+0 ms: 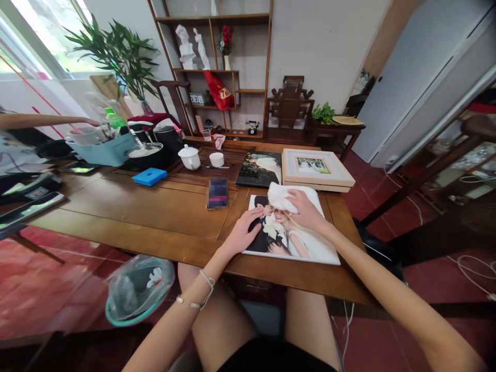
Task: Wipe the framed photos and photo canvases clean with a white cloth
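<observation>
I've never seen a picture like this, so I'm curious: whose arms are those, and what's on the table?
Those are a person's own bare arms. A camera worn on the head looks forward and down, so you see about what they see. The left hand rests on a large photo of two people. The right hand holds a white cloth over the photo's upper part. Also on the wooden table are a phone, a blue block, a small white cup and a framed picture.

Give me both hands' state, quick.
Left hand: open, fingers spread on the photo panel, holding nothing.
Right hand: holding the white cloth over the photo panel.
</observation>
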Tool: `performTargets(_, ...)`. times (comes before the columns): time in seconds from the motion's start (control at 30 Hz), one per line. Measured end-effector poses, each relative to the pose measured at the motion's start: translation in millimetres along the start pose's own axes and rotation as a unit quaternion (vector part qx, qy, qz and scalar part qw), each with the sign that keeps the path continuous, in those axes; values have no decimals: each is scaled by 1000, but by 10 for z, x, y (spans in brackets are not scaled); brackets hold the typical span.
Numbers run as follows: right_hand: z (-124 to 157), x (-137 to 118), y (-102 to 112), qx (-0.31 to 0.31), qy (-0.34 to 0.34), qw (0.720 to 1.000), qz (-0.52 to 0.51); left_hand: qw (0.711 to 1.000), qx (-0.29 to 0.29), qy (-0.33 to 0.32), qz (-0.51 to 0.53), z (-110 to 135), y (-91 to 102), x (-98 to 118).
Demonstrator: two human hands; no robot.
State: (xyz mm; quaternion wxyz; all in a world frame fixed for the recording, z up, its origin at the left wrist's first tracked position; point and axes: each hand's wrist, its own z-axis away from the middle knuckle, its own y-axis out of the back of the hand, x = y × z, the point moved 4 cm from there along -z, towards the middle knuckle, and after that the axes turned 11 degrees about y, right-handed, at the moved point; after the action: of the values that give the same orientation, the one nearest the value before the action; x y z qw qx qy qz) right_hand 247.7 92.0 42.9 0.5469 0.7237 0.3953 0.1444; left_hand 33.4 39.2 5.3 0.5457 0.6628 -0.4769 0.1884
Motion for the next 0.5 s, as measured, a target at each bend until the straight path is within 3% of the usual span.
performTargets(0.13, 383, 93, 98, -16, -59, 996, 57, 1000, -4, 3, -6, -7, 0, 19)
performTargets(0.2, 520, -110, 80, -48, -48, 996, 62, 1000, 1, 5, -7, -9, 1, 18)
performTargets(0.4, 873, -1120, 34, -127, 109, 986, 0, 1000, -8, 5, 14, -2, 2, -39)
performTargets(0.5, 859, -1148, 41, -129, 121, 984, -18, 1000, -13, 1, 20, 1, 4, -46)
